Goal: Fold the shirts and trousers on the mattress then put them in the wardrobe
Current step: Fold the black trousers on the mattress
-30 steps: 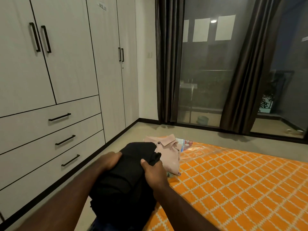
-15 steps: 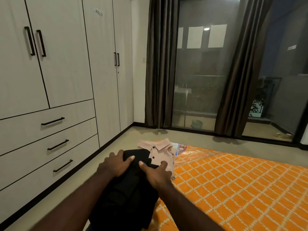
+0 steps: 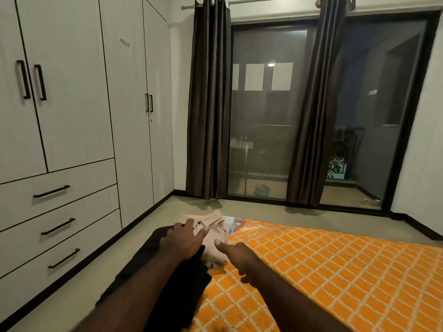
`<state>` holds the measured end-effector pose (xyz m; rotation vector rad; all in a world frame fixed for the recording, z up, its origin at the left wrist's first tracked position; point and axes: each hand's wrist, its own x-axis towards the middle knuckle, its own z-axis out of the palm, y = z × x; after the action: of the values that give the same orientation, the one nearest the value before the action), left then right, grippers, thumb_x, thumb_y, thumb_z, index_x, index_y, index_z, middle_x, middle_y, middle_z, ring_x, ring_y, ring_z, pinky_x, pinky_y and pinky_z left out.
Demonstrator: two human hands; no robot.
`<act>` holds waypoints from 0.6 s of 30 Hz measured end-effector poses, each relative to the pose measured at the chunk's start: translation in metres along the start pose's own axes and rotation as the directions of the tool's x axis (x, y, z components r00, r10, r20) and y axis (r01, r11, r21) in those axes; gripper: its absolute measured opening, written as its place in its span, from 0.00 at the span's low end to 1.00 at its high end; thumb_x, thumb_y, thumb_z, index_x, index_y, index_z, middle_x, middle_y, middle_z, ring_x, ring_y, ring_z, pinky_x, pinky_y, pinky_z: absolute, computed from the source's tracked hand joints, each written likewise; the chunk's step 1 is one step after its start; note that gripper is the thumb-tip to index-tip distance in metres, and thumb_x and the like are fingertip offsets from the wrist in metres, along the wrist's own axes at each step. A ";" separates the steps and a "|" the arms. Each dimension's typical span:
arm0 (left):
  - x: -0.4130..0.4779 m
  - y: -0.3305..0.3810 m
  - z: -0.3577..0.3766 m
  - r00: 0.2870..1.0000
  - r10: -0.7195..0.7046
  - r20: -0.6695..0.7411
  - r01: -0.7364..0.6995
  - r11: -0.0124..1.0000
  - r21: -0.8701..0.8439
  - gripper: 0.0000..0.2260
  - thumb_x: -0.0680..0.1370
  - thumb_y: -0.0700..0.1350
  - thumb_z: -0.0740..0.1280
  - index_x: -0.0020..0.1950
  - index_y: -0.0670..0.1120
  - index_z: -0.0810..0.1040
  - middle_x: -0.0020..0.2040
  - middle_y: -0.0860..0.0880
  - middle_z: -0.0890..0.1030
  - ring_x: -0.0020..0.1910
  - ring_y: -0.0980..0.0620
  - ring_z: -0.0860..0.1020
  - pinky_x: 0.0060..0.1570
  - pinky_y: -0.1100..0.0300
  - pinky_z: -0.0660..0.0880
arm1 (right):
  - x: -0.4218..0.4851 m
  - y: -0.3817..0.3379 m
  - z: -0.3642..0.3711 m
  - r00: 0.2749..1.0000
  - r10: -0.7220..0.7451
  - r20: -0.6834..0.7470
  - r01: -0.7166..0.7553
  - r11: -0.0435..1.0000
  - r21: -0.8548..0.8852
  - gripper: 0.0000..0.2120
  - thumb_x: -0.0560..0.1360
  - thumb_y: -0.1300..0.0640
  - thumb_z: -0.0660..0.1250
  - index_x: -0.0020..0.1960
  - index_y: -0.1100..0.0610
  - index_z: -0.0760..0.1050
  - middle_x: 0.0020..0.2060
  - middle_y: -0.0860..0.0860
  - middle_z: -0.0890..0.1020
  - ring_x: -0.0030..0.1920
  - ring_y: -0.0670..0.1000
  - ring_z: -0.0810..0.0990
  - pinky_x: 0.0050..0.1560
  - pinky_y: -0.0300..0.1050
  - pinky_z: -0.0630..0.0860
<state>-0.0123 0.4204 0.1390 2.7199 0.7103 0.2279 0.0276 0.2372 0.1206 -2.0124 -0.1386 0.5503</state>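
A folded black garment [image 3: 189, 283] lies at the near left corner of the orange patterned mattress [image 3: 323, 271]. Its far end reaches a folded pink collared shirt [image 3: 217, 237] at the mattress's far left corner. My left hand [image 3: 183, 240] lies flat with its fingers spread, pressing on the black garment, and the fingertips touch the pink shirt. My right hand [image 3: 238, 258] rests on the mattress just right of both garments. Its thumb points at the pink shirt and its fingers are loosely curled, holding nothing.
The white wardrobe [image 3: 72, 104] fills the left wall, doors closed, with three closed drawers [image 3: 55, 226] below. A strip of bare floor [image 3: 134, 238] separates it from the mattress. Dark curtains [image 3: 208, 104] and a glass sliding door [image 3: 263, 116] stand ahead. Clear plastic wrapping [image 3: 236, 222] shows at the mattress corner.
Both hands have let go of the black garment, which now lies lower on the mattress. My left hand slid forward onto the pink shirt, my right hand moved off to the right. The view tilted up.
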 end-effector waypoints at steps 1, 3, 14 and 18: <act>-0.005 0.007 -0.001 1.000 0.009 0.008 -0.009 1.000 -0.010 0.34 0.77 0.74 0.49 0.77 0.55 0.62 0.75 0.42 0.68 0.72 0.39 0.68 0.68 0.39 0.69 | -0.008 0.002 -0.008 0.999 0.029 0.043 -0.028 0.999 -0.021 0.45 0.72 0.26 0.65 0.78 0.54 0.64 0.69 0.58 0.74 0.60 0.60 0.77 0.52 0.51 0.76; -0.015 0.019 -0.001 0.999 0.019 0.037 -0.017 0.998 -0.064 0.35 0.77 0.74 0.49 0.77 0.56 0.63 0.75 0.42 0.69 0.71 0.40 0.70 0.67 0.40 0.70 | -0.025 0.008 -0.023 0.992 0.052 0.111 -0.048 0.998 -0.042 0.40 0.73 0.26 0.63 0.72 0.55 0.71 0.59 0.57 0.79 0.50 0.56 0.78 0.47 0.48 0.77; -0.111 0.062 -0.041 0.995 0.067 0.079 -0.038 0.946 -0.323 0.34 0.80 0.69 0.53 0.80 0.50 0.62 0.78 0.42 0.67 0.74 0.41 0.68 0.66 0.45 0.70 | -0.106 0.022 -0.069 0.994 -0.061 0.088 0.048 0.989 0.138 0.32 0.75 0.27 0.61 0.63 0.52 0.76 0.57 0.58 0.80 0.52 0.57 0.79 0.53 0.52 0.80; -0.139 0.058 -0.063 0.996 0.070 0.062 -0.040 0.918 -0.393 0.34 0.81 0.68 0.53 0.79 0.48 0.63 0.78 0.42 0.67 0.75 0.40 0.67 0.69 0.43 0.69 | -0.134 0.023 -0.073 0.991 -0.110 0.080 0.094 0.980 0.176 0.32 0.76 0.27 0.61 0.64 0.52 0.75 0.58 0.59 0.80 0.54 0.58 0.80 0.55 0.54 0.81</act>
<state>-0.1207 0.3199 0.2077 2.3519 0.5031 0.2493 -0.0629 0.1239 0.1727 -1.8037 -0.2396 0.5671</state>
